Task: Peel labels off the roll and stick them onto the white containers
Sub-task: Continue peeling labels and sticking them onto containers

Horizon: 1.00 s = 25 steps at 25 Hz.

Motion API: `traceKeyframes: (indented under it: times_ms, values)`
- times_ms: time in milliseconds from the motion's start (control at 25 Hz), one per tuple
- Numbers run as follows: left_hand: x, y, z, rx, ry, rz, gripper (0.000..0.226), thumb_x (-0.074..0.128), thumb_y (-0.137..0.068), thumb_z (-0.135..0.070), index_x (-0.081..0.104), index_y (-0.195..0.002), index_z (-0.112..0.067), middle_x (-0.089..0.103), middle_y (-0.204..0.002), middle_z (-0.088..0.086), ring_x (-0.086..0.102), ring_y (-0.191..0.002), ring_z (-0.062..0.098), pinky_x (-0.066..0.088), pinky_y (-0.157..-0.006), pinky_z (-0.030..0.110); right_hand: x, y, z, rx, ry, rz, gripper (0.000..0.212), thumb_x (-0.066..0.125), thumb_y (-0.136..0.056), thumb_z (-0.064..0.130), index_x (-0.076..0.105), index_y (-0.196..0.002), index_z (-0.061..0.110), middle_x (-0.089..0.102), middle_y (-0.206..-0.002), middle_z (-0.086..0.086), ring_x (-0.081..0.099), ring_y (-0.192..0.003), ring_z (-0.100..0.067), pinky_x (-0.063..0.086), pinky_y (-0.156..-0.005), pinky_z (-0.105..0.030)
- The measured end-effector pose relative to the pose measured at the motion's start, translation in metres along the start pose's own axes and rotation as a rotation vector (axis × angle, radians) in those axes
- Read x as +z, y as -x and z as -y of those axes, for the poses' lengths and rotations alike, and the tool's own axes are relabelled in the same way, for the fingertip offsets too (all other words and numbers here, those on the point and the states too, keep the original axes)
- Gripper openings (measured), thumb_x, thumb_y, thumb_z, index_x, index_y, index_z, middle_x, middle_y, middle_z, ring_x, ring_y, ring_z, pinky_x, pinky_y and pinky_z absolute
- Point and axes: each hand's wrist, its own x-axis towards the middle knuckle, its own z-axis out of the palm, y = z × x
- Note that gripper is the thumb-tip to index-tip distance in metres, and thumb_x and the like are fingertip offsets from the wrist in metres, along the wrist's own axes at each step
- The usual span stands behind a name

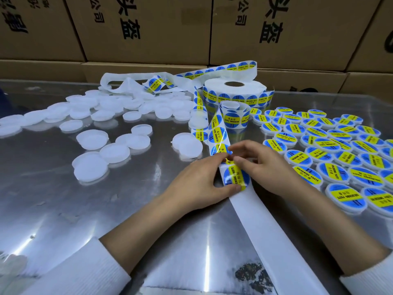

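A strip of white backing paper (265,226) with round blue-and-yellow labels runs from the label roll (235,91) down to the table's front. My left hand (200,184) pinches the strip beside the lowest label (236,176), thumb on the label's near edge. My right hand (261,165) pinches the label's top edge, which is partly lifted off the backing. Unlabelled white containers (114,153) lie scattered to the left. Labelled containers (340,154) sit in rows to the right.
The work surface is a shiny metal table (63,209). Brown cardboard boxes (148,28) with black print stand stacked along the back. Used backing paper (127,81) is heaped at the back left, and a small loop of labels (232,116) stands before the roll.
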Motion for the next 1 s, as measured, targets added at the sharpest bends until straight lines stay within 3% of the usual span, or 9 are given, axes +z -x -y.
traceKeyframes:
  times_ms: [80, 200, 440, 560, 640, 760, 840, 880, 1000]
  values:
    - [-0.005, 0.001, 0.002, -0.035, 0.042, -0.043, 0.050, 0.067, -0.079, -0.047, 0.051, -0.123, -0.031, 0.064, -0.105, -0.010, 0.058, -0.095, 0.009, 0.049, -0.081, 0.036, -0.002, 0.001, 0.000, -0.039, -0.023, 0.056, 0.014, 0.065, -0.087, 0.023, 0.065, -0.099, 0.031, 0.070, -0.100, 0.012, 0.063, -0.099, -0.001, 0.049, -0.092, -0.031]
    - [-0.009, 0.002, 0.004, -0.066, 0.064, -0.068, 0.033, 0.066, -0.081, -0.046, 0.059, -0.107, -0.026, 0.062, -0.086, -0.007, 0.055, -0.077, 0.011, 0.049, -0.070, 0.037, -0.003, 0.004, 0.000, -0.063, 0.031, 0.103, 0.027, 0.076, -0.076, 0.027, 0.062, -0.098, 0.037, 0.067, -0.099, 0.019, 0.061, -0.097, 0.005, 0.047, -0.088, -0.023]
    - [-0.009, 0.001, 0.006, -0.035, 0.029, -0.064, 0.031, 0.061, -0.085, -0.049, 0.066, -0.091, -0.019, 0.057, -0.067, 0.003, 0.048, -0.063, 0.014, 0.043, -0.061, 0.039, 0.000, 0.004, 0.007, -0.158, 0.062, 0.003, 0.021, 0.075, -0.078, 0.017, 0.065, -0.085, 0.035, 0.068, -0.086, 0.018, 0.059, -0.087, 0.006, 0.037, -0.076, -0.001]
    - [-0.009, 0.001, 0.006, -0.017, -0.007, -0.063, 0.030, 0.059, -0.085, -0.050, 0.068, -0.100, -0.026, 0.060, -0.070, 0.002, 0.051, -0.066, 0.015, 0.046, -0.064, 0.042, 0.000, 0.006, 0.010, -0.177, 0.105, -0.032, 0.019, 0.074, -0.078, 0.019, 0.064, -0.077, 0.035, 0.068, -0.084, 0.013, 0.058, -0.086, 0.002, 0.037, -0.074, -0.004]
    - [-0.010, 0.001, 0.005, -0.013, 0.010, -0.030, 0.036, 0.059, -0.080, -0.058, 0.066, -0.106, -0.034, 0.064, -0.077, -0.007, 0.054, -0.070, 0.006, 0.046, -0.065, 0.035, -0.002, 0.007, 0.014, -0.174, 0.056, -0.033, 0.011, 0.074, -0.079, 0.026, 0.066, -0.072, 0.028, 0.069, -0.084, 0.005, 0.061, -0.085, -0.005, 0.040, -0.076, -0.011]
    - [-0.012, 0.004, 0.004, -0.017, -0.021, 0.081, 0.071, 0.045, -0.062, -0.083, 0.059, -0.115, -0.038, 0.063, -0.113, -0.019, 0.053, -0.100, -0.003, 0.043, -0.085, 0.017, -0.004, 0.009, 0.023, -0.106, -0.194, -0.095, 0.042, 0.059, -0.083, 0.053, 0.065, -0.055, 0.022, 0.066, -0.083, -0.020, 0.058, -0.076, -0.011, 0.042, -0.076, -0.023]
    - [-0.014, 0.006, 0.003, 0.002, -0.039, 0.127, 0.080, 0.032, -0.063, -0.087, 0.056, -0.122, -0.038, 0.052, -0.132, -0.020, 0.042, -0.114, -0.006, 0.030, -0.090, 0.002, -0.008, 0.008, 0.029, -0.033, -0.386, -0.166, 0.056, 0.043, -0.083, 0.058, 0.054, -0.043, 0.021, 0.068, -0.083, -0.017, 0.061, -0.081, -0.012, 0.041, -0.079, -0.026]
    - [-0.015, 0.006, 0.002, 0.002, -0.006, 0.144, 0.080, 0.027, -0.067, -0.085, 0.057, -0.122, -0.036, 0.052, -0.134, -0.018, 0.041, -0.117, -0.004, 0.030, -0.094, 0.004, -0.011, 0.008, 0.030, -0.002, -0.490, -0.193, 0.058, 0.041, -0.085, 0.058, 0.046, -0.041, 0.020, 0.070, -0.081, -0.011, 0.062, -0.083, -0.011, 0.040, -0.080, -0.027]
    - [-0.016, 0.002, 0.005, 0.016, 0.115, 0.035, 0.070, 0.024, -0.084, -0.071, 0.065, -0.108, -0.019, 0.063, -0.118, -0.001, 0.054, -0.112, 0.013, 0.043, -0.096, 0.037, -0.019, 0.007, 0.033, 0.089, -0.712, -0.198, 0.058, 0.036, -0.093, 0.053, 0.044, -0.044, 0.022, 0.072, -0.081, -0.001, 0.064, -0.084, -0.010, 0.041, -0.080, -0.030]
